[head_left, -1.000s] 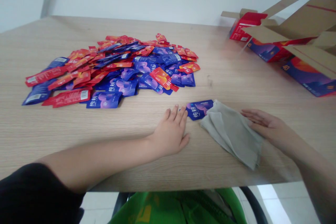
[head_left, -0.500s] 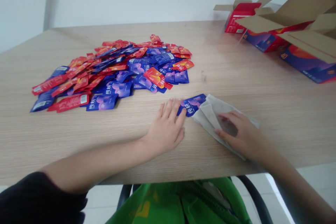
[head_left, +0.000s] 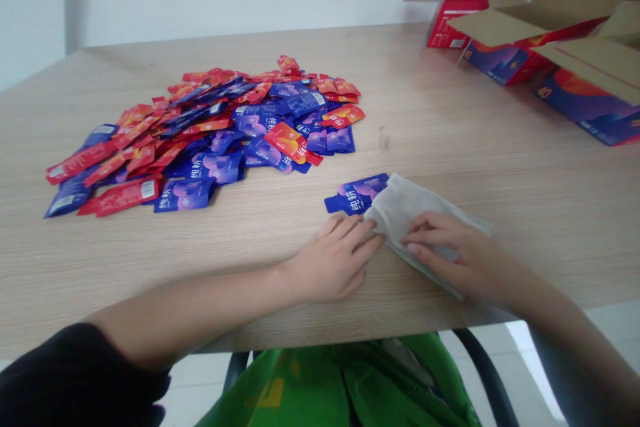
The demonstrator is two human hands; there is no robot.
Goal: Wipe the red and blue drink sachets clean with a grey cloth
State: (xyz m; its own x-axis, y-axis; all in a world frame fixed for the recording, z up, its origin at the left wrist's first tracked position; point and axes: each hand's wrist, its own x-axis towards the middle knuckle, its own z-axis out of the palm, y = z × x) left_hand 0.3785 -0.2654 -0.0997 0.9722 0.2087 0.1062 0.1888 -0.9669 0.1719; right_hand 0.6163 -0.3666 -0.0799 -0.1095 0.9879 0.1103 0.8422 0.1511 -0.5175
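Note:
A folded grey-white cloth [head_left: 425, 203] lies on the table, covering the right end of a blue-purple sachet [head_left: 357, 195]. My left hand [head_left: 337, 260] rests just below that sachet, fingers slightly bent and apart, with its fingertips on the cloth's left corner. Thumb and forefinger of my right hand [head_left: 460, 257] come together on the cloth, pinching at its surface. To the left, a heap of red and blue sachets [head_left: 215, 137] is spread out, with some pouches overlapping.
Open cardboard boxes stand at the back right: a red one [head_left: 457, 20], a blue-and-red one [head_left: 505, 65] and another blue one [head_left: 585, 103], their flaps sticking out. The wooden table's [head_left: 280, 327] front edge runs just before my green-clad lap [head_left: 310, 387].
My left hand has moved off the sachet, right and down onto the cloth's corner. The cloth's raised fold looks flatter. My right thumb and forefinger have drawn closer together.

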